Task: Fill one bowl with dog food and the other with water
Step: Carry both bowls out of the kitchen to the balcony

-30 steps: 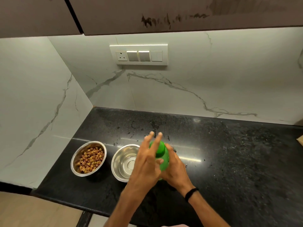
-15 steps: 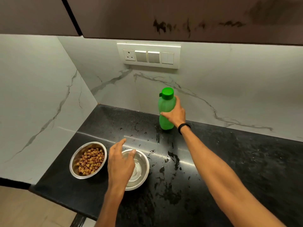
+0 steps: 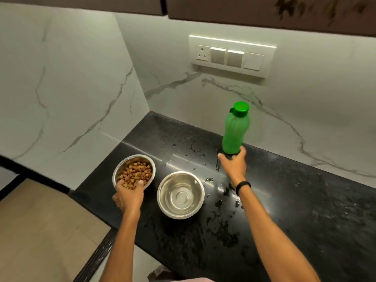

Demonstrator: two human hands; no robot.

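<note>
A steel bowl point(image 3: 133, 156) full of brown dog food point(image 3: 135, 173) stands near the counter's left end. My left hand point(image 3: 128, 195) grips its near rim, fingers and thumb hooked over the edge. Just to its right is a second steel bowl point(image 3: 173, 186) with clear water in the bottom, and no hand touches it. A green bottle point(image 3: 236, 129) with its cap on stands upright by the back wall. My right hand point(image 3: 234, 164) sits at the bottle's base, thumb and fingers on either side of it.
The black stone counter point(image 3: 295, 210) is wet, with splashes around the water bowl and in front of the bottle. Its left edge drops to the floor point(image 3: 40, 231) close beside the food bowl. A switch panel point(image 3: 230, 55) is on the back wall, under dark cabinets.
My left hand left the water bowl and took hold of the food bowl's rim. My right hand slid from the bottle's middle down to its base. The bottle stands in place.
</note>
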